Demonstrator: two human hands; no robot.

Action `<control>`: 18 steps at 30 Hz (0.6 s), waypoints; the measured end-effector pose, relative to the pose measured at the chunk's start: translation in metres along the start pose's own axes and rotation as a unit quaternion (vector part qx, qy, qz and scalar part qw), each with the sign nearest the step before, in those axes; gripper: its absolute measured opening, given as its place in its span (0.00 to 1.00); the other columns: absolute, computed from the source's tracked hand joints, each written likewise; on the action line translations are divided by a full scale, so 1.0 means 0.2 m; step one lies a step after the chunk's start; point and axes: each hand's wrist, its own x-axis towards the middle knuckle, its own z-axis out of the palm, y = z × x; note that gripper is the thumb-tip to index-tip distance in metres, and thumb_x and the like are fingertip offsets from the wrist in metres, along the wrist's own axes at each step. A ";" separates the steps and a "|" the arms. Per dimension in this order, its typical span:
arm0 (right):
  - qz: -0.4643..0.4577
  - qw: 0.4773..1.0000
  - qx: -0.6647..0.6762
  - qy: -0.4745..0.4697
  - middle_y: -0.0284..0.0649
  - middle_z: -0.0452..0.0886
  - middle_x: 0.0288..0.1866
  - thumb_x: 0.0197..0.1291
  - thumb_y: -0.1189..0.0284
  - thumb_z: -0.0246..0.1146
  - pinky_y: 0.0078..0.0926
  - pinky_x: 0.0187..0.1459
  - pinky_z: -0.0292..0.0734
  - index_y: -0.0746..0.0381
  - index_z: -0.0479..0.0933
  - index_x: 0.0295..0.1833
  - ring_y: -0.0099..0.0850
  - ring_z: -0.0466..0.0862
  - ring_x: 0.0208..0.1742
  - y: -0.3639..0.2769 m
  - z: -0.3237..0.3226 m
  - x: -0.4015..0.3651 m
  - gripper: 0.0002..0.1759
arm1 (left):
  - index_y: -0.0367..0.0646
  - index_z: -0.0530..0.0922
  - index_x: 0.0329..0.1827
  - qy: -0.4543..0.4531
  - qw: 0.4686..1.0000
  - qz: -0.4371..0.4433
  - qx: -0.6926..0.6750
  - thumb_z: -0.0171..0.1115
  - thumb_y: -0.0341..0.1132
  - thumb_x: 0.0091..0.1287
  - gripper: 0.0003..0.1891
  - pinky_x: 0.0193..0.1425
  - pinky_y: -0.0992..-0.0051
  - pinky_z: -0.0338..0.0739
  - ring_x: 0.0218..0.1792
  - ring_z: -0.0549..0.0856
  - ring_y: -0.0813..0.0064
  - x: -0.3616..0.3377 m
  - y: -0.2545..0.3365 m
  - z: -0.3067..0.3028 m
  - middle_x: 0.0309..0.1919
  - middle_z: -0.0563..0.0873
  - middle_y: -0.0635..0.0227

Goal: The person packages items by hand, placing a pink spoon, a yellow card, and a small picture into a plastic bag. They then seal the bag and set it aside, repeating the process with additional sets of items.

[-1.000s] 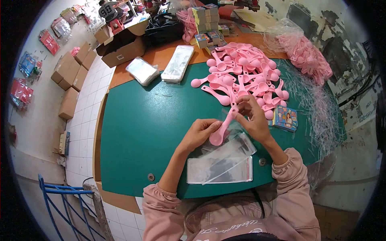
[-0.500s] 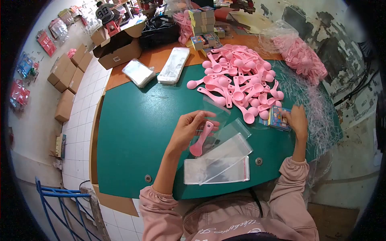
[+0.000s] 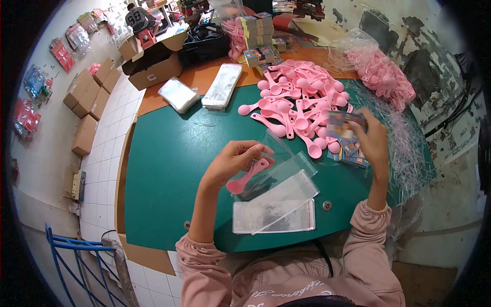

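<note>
My left hand (image 3: 236, 159) is closed on a clear plastic bag (image 3: 273, 169) with a pink spoon (image 3: 247, 176) in it. Over the right edge of the spoon pile (image 3: 302, 97), my right hand (image 3: 372, 137) pinches a colourful printed card (image 3: 343, 122), slightly blurred. Beneath that hand, a small stack of similar cards (image 3: 353, 159) lies on the green table top. Flat clear bags (image 3: 276, 215) overlap near the front edge, just below my left hand.
Two stacks of clear packets (image 3: 222, 86) (image 3: 178, 95) lie at the back left, near an open cardboard box (image 3: 153, 69). Bundled cards (image 3: 258, 38) rise behind the spoons. A bag of pink spoons (image 3: 381, 74) and plastic strands (image 3: 404, 148) are at right. A person (image 3: 137, 19) sits far off.
My right hand has risen from the card stack with a card. My left hand has shifted slightly left, and the spoon in the bag is tilted more toward the left.
</note>
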 end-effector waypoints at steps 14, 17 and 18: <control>-0.180 0.904 0.228 -0.315 0.39 0.76 0.25 0.46 0.73 0.64 0.23 0.29 0.69 0.65 0.72 0.38 0.24 0.74 0.25 -0.15 0.42 -0.04 0.12 | 0.36 0.74 0.55 -0.031 0.995 0.072 0.059 0.54 0.39 0.67 0.18 0.31 0.82 0.71 0.27 0.74 0.87 0.06 -0.12 0.08 0.28 0.81 0.74; -0.198 0.904 0.187 -0.330 0.41 0.74 0.23 0.45 0.71 0.64 0.26 0.29 0.69 0.65 0.71 0.31 0.29 0.74 0.24 -0.18 0.51 -0.10 0.11 | 0.43 0.53 0.70 0.011 0.975 0.046 0.218 0.57 0.38 0.65 0.33 0.35 0.79 0.72 0.28 0.77 0.84 0.05 -0.11 0.10 0.27 0.83 0.70; -0.198 0.904 0.188 -0.328 0.41 0.74 0.23 0.45 0.71 0.64 0.26 0.29 0.69 0.65 0.71 0.31 0.29 0.74 0.24 -0.15 0.55 -0.10 0.11 | 0.43 0.53 0.70 0.010 0.975 0.046 0.218 0.57 0.38 0.65 0.33 0.35 0.79 0.72 0.28 0.77 0.84 0.05 -0.11 0.11 0.27 0.83 0.70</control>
